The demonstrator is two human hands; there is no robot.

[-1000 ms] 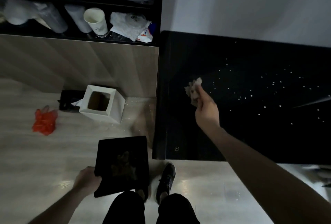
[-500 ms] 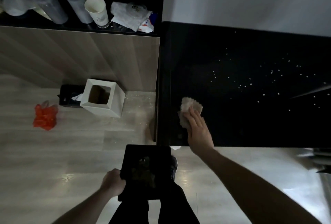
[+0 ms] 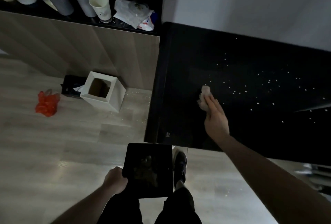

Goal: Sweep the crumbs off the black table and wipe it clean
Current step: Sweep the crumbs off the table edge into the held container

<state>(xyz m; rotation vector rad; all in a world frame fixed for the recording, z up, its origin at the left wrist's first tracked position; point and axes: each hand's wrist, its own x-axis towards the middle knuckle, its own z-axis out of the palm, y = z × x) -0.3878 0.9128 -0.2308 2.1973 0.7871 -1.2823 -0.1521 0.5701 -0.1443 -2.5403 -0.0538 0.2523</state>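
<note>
The black table (image 3: pixel 188 59) fills the right half of the view. Several white crumbs (image 3: pixel 258 87) are scattered over its middle and right part. My right hand (image 3: pixel 215 116) lies flat on the table with straight fingers, pressing a crumpled pale cloth (image 3: pixel 204 95) at the left fringe of the crumbs. My left hand (image 3: pixel 115 180) grips the left edge of a black tray (image 3: pixel 148 169), held below the table's near left corner. Some brownish debris lies in the tray.
A white square bin (image 3: pixel 103 91) stands open on the wooden floor left of the table, with crumbs strewn on the floor around it. An orange plastic bag (image 3: pixel 46 104) lies further left. A dark shelf at top left holds a paper cup (image 3: pixel 100 7) and wrappers. My shoe (image 3: pixel 180 165) is beside the tray.
My right hand has slid the cloth away from the near edge, farther in and to the right, up to the crumbs. The tray has shifted from the left to under the table's corner.
</note>
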